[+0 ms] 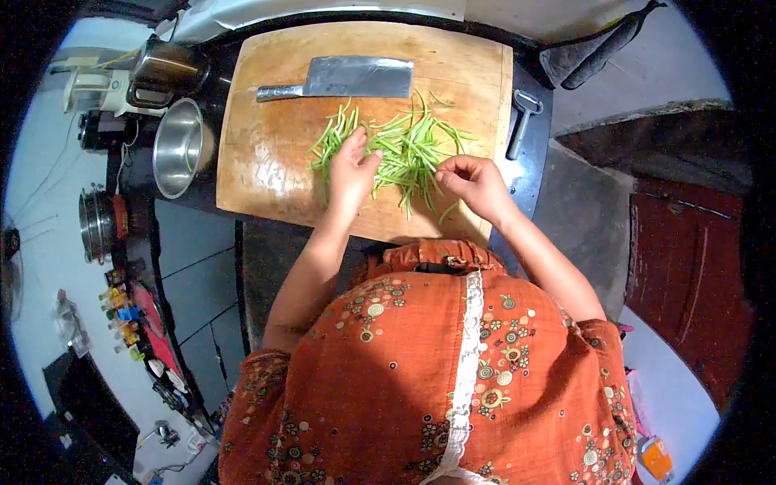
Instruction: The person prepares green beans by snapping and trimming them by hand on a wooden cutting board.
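Thin green vegetable strips [408, 153] lie in a loose pile on a wooden cutting board [267, 145]. My left hand [352, 170] reaches into the left part of the pile, its fingers stretched out and thumb apart, touching the strips. At the pile's right edge, my right hand [474, 187] has its fingers curled together in a pinch; what is between the fingertips is too small to make out. Beyond the pile a cleaver [360, 77] rests flat on the board, its handle pointing left.
A metal bowl [178, 149] stands left of the board, with a green strip inside. Behind it is a dark, shiny pot-like vessel [168, 69]. On the dark counter to the right lies a peeler [524, 123]. A dark cloth [594, 56] hangs at the upper right.
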`<state>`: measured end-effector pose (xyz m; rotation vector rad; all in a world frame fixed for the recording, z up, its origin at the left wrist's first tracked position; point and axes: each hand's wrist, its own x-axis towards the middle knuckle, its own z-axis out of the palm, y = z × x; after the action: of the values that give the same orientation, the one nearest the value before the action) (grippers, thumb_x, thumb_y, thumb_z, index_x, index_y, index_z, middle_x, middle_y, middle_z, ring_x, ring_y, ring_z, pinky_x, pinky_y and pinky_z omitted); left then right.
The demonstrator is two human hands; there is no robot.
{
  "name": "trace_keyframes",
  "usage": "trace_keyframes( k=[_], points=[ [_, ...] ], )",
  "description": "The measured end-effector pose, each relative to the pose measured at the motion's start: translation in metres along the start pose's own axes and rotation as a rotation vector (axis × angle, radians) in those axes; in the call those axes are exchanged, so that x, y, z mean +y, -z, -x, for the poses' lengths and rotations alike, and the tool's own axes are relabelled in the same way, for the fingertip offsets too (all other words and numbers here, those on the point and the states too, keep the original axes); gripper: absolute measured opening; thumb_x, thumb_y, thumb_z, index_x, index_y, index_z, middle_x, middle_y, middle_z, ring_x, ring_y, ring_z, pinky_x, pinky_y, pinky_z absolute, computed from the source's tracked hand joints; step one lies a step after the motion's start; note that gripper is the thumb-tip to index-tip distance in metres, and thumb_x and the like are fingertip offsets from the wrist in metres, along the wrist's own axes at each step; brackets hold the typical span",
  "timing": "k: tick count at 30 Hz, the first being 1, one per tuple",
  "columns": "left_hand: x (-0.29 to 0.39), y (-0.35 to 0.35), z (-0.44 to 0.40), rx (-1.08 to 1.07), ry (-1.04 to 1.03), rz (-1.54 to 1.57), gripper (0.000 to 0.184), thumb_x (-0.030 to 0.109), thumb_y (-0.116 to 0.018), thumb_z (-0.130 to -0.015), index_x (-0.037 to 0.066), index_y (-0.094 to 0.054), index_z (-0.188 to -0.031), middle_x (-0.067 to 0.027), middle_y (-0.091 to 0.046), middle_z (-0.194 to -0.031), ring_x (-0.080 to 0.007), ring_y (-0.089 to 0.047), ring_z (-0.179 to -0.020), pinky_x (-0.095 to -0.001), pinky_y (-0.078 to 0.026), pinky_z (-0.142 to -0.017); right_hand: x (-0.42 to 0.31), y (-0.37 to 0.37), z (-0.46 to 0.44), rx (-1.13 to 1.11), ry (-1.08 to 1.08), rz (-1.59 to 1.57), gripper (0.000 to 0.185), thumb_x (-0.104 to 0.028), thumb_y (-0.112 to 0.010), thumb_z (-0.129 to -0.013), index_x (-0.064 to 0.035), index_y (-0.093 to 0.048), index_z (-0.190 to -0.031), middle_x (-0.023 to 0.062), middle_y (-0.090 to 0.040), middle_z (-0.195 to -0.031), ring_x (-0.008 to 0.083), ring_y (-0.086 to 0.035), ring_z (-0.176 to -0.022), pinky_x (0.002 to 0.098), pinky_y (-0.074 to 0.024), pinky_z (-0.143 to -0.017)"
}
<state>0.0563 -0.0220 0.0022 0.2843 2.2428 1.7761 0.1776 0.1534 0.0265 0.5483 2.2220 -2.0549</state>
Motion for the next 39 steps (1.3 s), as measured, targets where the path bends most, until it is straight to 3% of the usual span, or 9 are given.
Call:
trace_keyframes(
  k=[4,8,11,14,17,20,30,34,39],
  points=[
    [0.040,0.007,0.015,-0.075,-0.429,-0.690,0.051,0.014,-0.064,-0.075,0.013,-0.048,-0.124,-0.0143,-0.049,-0.123,-0.0308,-0.042,-0.117,-0.0411,-0.032,-0.098,-0.006,0.008,0.002,-0.009,-0.013,0.220,0.016,-0.016,-0.061,-0.078,-0.0010,-0.064,-0.081,0.0060,-0.062,-0.069,0.0107,-0.056,-0.062,0.0266,-0.0457,-0.060],
    [0.063,0.000,0.022,-0.252,-0.758,-0.774,0.029,0.012,-0.063,-0.075,0.008,-0.063,-0.104,-0.0118,-0.056,-0.114,-0.0284,-0.047,-0.111,-0.0376,-0.031,-0.100,-0.010,0.011,0.003,-0.013,0.096,0.253,0.015,-0.015,-0.061,-0.078,-0.0004,-0.064,-0.080,0.0079,-0.063,-0.074,0.0126,-0.057,-0.065,0.0275,-0.0463,-0.062],
    [0.061,-0.004,0.020,-0.380,-0.650,-0.646,0.018,0.011,-0.063,-0.075,0.008,-0.067,-0.093,-0.0098,-0.063,-0.096,-0.0250,-0.056,-0.096,-0.0342,-0.037,-0.094,-0.012,0.011,0.002,-0.077,0.082,0.074,0.015,-0.015,-0.060,-0.080,0.0002,-0.064,-0.082,0.0051,-0.062,-0.075,0.0101,-0.055,-0.067,0.0257,-0.0457,-0.062],
    [0.055,-0.010,0.020,-0.399,-0.306,-0.250,0.013,0.010,-0.063,-0.078,0.006,-0.067,-0.089,-0.0075,-0.065,-0.084,-0.0194,-0.059,-0.081,-0.0299,-0.043,-0.085,-0.014,0.011,0.002,-0.113,0.042,-0.066,0.016,-0.016,-0.059,-0.083,-0.0002,-0.063,-0.084,0.0004,-0.061,-0.073,0.0069,-0.052,-0.066,0.0229,-0.0439,-0.061],
    [0.044,-0.022,0.027,-0.328,0.121,0.171,0.009,0.008,-0.062,-0.081,0.003,-0.067,-0.087,-0.0058,-0.064,-0.081,-0.0155,-0.059,-0.076,-0.0258,-0.045,-0.076,-0.013,0.008,0.004,-0.117,0.011,-0.148,0.016,-0.017,-0.059,-0.084,-0.0012,-0.063,-0.085,-0.0030,-0.058,-0.072,0.0044,-0.048,-0.065,0.0207,-0.0413,-0.058],
    [0.046,-0.029,0.030,-0.264,0.302,0.441,0.010,0.008,-0.059,-0.083,0.001,-0.064,-0.088,-0.0053,-0.063,-0.083,-0.0151,-0.058,-0.077,-0.0272,-0.045,-0.075,-0.014,0.005,0.004,-0.081,0.040,-0.179,0.016,-0.017,-0.059,-0.084,-0.0019,-0.063,-0.084,-0.0040,-0.057,-0.071,0.0039,-0.047,-0.064,0.0201,-0.0398,-0.057],
    [0.029,0.020,-0.008,-0.253,0.247,0.854,0.013,0.016,-0.049,-0.090,0.004,-0.056,-0.093,-0.0060,-0.058,-0.085,-0.0202,-0.057,-0.080,-0.0350,-0.047,-0.077,-0.003,0.019,0.006,-0.007,0.017,-0.185,0.013,-0.014,-0.061,-0.083,-0.0008,-0.061,-0.085,-0.0016,-0.060,-0.077,0.0049,-0.051,-0.069,0.0196,-0.0420,-0.065],
    [0.028,0.032,-0.011,-0.017,0.237,0.808,0.011,0.015,-0.049,-0.090,0.005,-0.054,-0.092,-0.0052,-0.055,-0.081,-0.0162,-0.055,-0.074,-0.0300,-0.047,-0.068,-0.012,0.018,0.010,0.074,0.047,-0.159,0.012,-0.013,-0.061,-0.083,-0.0010,-0.061,-0.086,-0.0024,-0.059,-0.078,0.0037,-0.050,-0.070,0.0187,-0.0416,-0.065],
    [0.054,-0.001,0.020,-0.231,0.236,0.393,0.016,0.005,-0.062,-0.080,-0.001,-0.061,-0.095,-0.0032,-0.061,-0.079,-0.0092,-0.054,-0.062,-0.0204,-0.045,-0.058,-0.020,0.007,0.013,0.151,0.106,-0.168,0.010,-0.010,-0.064,-0.079,-0.0014,-0.061,-0.084,-0.0010,-0.059,-0.071,0.0050,-0.051,-0.065,0.0193,-0.0417,-0.058]
  ],
)
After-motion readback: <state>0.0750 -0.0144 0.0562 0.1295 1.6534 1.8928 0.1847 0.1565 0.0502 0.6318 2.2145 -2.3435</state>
